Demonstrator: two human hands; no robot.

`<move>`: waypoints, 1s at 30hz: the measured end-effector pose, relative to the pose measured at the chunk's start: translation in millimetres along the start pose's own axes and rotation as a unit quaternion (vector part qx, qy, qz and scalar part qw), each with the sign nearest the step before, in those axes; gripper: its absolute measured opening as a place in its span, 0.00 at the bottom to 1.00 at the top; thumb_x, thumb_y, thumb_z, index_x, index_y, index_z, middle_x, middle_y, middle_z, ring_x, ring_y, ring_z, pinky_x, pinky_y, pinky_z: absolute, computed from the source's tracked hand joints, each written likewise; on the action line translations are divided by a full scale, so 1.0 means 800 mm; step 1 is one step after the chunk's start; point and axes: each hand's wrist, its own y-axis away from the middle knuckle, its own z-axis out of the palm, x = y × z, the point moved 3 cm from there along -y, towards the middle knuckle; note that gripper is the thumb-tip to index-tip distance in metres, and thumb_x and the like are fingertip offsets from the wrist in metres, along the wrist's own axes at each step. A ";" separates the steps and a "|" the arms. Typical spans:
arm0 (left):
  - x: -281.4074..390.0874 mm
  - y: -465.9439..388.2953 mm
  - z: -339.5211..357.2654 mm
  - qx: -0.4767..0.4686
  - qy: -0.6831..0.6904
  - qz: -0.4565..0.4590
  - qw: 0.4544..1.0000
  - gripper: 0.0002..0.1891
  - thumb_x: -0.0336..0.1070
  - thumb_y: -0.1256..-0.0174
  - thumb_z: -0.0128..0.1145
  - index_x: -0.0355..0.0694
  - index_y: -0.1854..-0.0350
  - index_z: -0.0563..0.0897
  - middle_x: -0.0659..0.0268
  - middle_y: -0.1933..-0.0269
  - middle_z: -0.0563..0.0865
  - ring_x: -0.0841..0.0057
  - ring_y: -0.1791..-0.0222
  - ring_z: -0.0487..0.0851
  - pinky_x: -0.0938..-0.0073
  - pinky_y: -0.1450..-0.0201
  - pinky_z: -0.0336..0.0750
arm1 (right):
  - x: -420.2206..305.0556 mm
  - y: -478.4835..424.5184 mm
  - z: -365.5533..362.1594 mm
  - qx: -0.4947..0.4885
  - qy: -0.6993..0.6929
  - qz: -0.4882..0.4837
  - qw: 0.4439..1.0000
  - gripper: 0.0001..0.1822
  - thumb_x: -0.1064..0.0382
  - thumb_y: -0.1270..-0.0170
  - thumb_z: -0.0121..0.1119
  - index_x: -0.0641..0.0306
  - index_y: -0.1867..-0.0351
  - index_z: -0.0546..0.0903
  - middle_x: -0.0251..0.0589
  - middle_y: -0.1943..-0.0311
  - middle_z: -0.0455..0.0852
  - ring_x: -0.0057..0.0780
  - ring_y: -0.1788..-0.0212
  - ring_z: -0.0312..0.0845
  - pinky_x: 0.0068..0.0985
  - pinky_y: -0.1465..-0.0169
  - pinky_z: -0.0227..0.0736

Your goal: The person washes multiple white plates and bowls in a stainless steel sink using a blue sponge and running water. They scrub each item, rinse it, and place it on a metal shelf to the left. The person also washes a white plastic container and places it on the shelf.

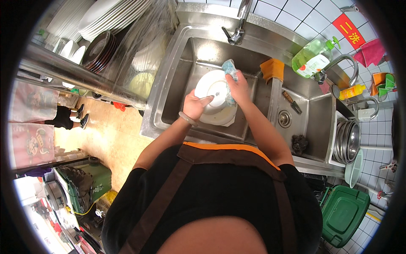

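Note:
Over the left basin of a stainless steel sink [171, 85], my left hand [195, 104] grips the near-left rim of a white plate [206, 81], its thumb on the plate's face. My right hand [237, 85] holds a blue and white cloth [229, 67] at the plate's right side; part of the cloth hangs below the fingers. Below the held plate, more white dishware [219, 119] lies in the basin; how many pieces cannot be told. A bracelet circles my left wrist.
An orange cloth [272, 68] hangs over the divider. The right basin holds a wooden-handled tool [291, 102] and a dark scrubber [299, 143]. A faucet [236, 36] stands behind; a green soap bottle [309, 60] is at back right. Stacked plates [111, 16] fill the left shelf. A person's legs [65, 117] show far left.

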 end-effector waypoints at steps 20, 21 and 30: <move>-0.014 -0.032 -0.013 0.066 0.216 -0.085 0.970 0.19 0.39 0.40 0.55 0.31 0.52 0.71 0.60 0.54 0.79 0.72 0.54 0.76 0.69 0.50 0.70 | 0.005 0.003 -0.028 -0.069 0.141 -0.200 0.967 0.17 0.59 0.45 0.53 0.68 0.56 0.73 0.50 0.57 0.75 0.46 0.55 0.71 0.33 0.53 0.67; -0.015 -0.035 -0.016 0.086 0.236 -0.069 0.965 0.20 0.40 0.40 0.55 0.31 0.51 0.71 0.60 0.54 0.78 0.71 0.53 0.75 0.68 0.49 0.70 | -0.008 0.019 -0.022 -0.063 0.130 -0.222 0.964 0.17 0.61 0.46 0.53 0.67 0.56 0.73 0.51 0.55 0.74 0.46 0.54 0.71 0.34 0.52 0.67; -0.032 -0.046 -0.020 0.085 0.299 -0.065 0.948 0.15 0.40 0.35 0.46 0.36 0.51 0.69 0.60 0.57 0.78 0.67 0.57 0.77 0.64 0.53 0.72 | -0.063 0.089 0.029 -0.133 0.172 -0.383 0.898 0.16 0.70 0.50 0.53 0.65 0.56 0.74 0.49 0.48 0.70 0.43 0.45 0.66 0.31 0.45 0.65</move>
